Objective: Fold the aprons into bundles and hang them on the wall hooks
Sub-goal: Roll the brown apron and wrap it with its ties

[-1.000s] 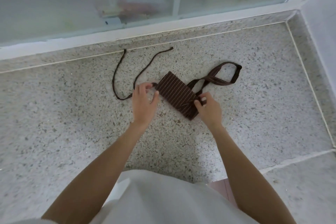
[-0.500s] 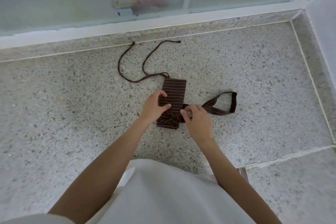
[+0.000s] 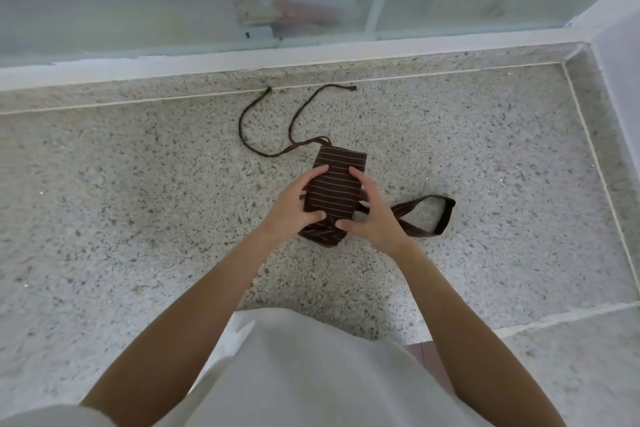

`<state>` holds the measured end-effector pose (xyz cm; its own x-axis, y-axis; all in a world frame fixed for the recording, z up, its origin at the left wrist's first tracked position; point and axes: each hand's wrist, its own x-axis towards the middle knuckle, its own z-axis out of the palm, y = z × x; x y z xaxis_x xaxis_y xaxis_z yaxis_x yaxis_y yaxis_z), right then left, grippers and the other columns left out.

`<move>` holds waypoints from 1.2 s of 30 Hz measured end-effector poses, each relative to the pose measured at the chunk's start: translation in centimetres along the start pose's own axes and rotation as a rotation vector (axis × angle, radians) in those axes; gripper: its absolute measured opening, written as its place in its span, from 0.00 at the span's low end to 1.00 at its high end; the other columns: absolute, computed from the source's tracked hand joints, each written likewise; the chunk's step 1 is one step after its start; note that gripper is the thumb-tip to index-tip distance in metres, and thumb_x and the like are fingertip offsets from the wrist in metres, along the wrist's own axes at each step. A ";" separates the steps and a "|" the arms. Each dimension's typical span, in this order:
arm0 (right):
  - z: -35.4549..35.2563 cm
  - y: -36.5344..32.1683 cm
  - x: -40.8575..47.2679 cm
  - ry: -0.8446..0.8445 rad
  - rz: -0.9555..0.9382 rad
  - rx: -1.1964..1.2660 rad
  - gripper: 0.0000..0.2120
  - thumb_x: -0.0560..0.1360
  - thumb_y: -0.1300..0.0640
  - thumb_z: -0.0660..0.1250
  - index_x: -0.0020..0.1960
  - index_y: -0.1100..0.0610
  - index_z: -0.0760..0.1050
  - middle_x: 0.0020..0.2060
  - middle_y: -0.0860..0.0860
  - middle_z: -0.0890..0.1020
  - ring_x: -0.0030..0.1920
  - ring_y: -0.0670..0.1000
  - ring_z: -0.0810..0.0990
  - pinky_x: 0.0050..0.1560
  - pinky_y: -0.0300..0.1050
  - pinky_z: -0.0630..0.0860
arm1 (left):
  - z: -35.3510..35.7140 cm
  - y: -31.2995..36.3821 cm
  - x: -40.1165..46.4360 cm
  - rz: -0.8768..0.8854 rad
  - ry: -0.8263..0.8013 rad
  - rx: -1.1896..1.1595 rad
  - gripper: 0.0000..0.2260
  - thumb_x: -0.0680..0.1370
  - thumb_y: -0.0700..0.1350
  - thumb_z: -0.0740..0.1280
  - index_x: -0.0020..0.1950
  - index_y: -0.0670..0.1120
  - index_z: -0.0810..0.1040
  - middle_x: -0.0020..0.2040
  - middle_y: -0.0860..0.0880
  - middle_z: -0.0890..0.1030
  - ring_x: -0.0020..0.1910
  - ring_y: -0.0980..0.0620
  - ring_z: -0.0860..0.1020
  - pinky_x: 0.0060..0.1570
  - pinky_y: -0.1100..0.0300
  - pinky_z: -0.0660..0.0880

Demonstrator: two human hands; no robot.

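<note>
Striped cloth apron [image 3: 335, 184] (speckled stone floor [image 3: 138, 204])

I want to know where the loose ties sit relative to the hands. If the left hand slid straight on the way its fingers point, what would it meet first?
The left hand points up and right, so it meets the folded striped apron it already grips; the thin tie strings lie further off to the left, out of that line.
</note>
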<state>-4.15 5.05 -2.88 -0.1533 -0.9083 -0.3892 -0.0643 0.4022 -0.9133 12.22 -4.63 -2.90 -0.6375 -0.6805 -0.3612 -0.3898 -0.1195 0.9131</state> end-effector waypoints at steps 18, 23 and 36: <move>1.9 4.4 -2.0 0.242 -0.393 -1.265 0.40 0.62 0.36 0.73 0.66 0.57 0.68 0.70 0.52 0.68 0.74 0.53 0.60 0.72 0.59 0.53 | 0.4 -4.0 -0.5 0.512 0.105 1.065 0.23 0.63 0.53 0.73 0.54 0.46 0.77 0.60 0.51 0.78 0.62 0.51 0.74 0.66 0.51 0.61; 1.8 4.0 0.3 0.172 -0.316 -1.130 0.30 0.60 0.48 0.77 0.58 0.56 0.73 0.55 0.51 0.78 0.59 0.55 0.76 0.68 0.52 0.64 | -0.4 -4.2 0.1 0.332 -0.072 0.947 0.26 0.67 0.53 0.71 0.61 0.45 0.71 0.58 0.49 0.78 0.59 0.50 0.75 0.70 0.54 0.56; 1.1 0.1 -1.6 0.207 0.092 -0.163 0.25 0.68 0.50 0.75 0.60 0.53 0.69 0.50 0.46 0.80 0.50 0.45 0.80 0.48 0.41 0.77 | -1.2 0.8 -0.4 -0.053 -0.160 0.073 0.17 0.76 0.54 0.66 0.62 0.53 0.67 0.50 0.54 0.79 0.47 0.55 0.79 0.48 0.65 0.76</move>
<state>-2.80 6.45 -2.44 -0.3628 -0.8313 -0.4212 -0.1959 0.5099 -0.8376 13.01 -5.33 -1.78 -0.7099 -0.5505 -0.4394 -0.4693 -0.0956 0.8779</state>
